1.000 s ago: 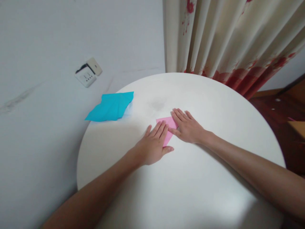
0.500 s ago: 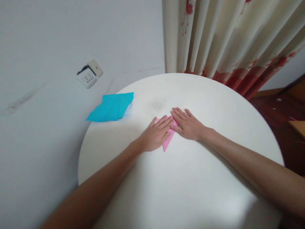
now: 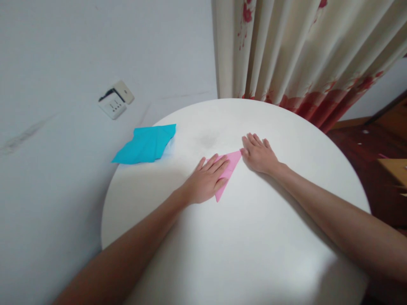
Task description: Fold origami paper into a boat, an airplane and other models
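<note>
A pink folded paper triangle point(image 3: 229, 168) lies flat near the middle of the round white table point(image 3: 241, 237). My left hand point(image 3: 206, 181) rests flat on its left part, fingers together and pointing up-right, pressing it down. My right hand point(image 3: 259, 154) lies flat on the table just right of the paper, fingers spread a little; its thumb side touches the triangle's top right corner. A folded blue paper point(image 3: 144, 144) sits at the table's far left edge, apart from both hands.
A white wall with a loose socket plate point(image 3: 115, 102) stands close behind the table on the left. A cream curtain with red flowers point(image 3: 295, 55) hangs behind the far edge. Dark wooden floor and furniture point(image 3: 381, 144) show at the right.
My right hand has slid right off the pink paper to its top right corner, uncovering more of the triangle. My left hand stays pressed on the paper.
</note>
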A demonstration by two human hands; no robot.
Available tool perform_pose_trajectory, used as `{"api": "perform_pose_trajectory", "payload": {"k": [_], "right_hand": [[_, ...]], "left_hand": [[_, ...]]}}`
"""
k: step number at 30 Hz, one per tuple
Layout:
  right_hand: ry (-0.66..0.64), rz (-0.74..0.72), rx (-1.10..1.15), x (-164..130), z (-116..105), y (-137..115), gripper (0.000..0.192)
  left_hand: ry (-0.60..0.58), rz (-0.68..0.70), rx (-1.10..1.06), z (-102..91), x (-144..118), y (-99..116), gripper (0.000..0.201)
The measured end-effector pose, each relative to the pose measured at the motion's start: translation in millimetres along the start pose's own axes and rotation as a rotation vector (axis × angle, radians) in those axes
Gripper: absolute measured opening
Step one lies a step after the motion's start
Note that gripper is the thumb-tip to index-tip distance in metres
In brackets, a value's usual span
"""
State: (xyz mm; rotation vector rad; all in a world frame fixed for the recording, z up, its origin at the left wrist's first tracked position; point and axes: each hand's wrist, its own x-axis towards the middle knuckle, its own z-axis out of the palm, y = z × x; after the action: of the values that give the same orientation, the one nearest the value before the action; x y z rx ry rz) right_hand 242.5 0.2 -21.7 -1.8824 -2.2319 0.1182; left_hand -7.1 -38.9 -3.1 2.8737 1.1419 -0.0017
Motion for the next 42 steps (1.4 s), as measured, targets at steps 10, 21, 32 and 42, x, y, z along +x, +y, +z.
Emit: {"api": "perform_pose_trajectory", "payload": {"k": [10,21,32,42], "right_hand": [[0.156,-0.256,0.152,-13,-11,-31,0.06],[-0.036,-0.312,0.01,-27,-2,-47,0.063],[-0.006,-0.094,0.027,-8,-2,-20,0.064],[0.029,-0.334,0.101,-17,-6,-44,0.058]], "left_hand": [[0.041,-0.093,-0.007,2.7,3,7,0.058],[0.073,-0.115,0.002,4.9,4,8,0.063],[0.062,-0.12,-0.007,5.4,3,6,0.062],[0.079,-0.167,0.013,8.7,7,13,0.058]]}}
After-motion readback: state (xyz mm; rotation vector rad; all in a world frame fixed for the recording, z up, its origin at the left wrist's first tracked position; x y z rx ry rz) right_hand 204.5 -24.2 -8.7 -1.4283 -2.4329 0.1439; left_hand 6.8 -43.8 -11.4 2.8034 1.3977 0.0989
